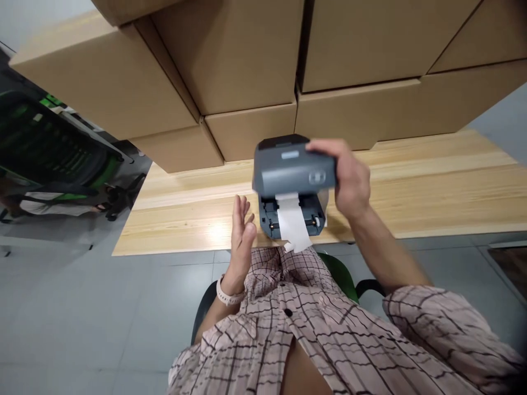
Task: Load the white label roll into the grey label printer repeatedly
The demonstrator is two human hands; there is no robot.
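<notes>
A dark grey label printer point(265, 225) stands at the table's front edge with its lid point(288, 170) raised. My right hand point(352, 178) grips the lid's right side, fingers over the top and thumb hidden behind or below. From under the lid a strip of white label paper point(294, 222) runs out over the printer's front, its torn end hanging past the table edge. To the printer's left, my left hand point(242, 230) is held upright with fingers extended, apart from the printer and holding nothing. The roll inside is mostly hidden by the lid.
Large cardboard boxes point(247, 60) are stacked along the back of the wooden table point(173, 219), close behind the printer. A green and black chair point(53, 148) stands on the left. Another seat point(337, 274) is beneath me.
</notes>
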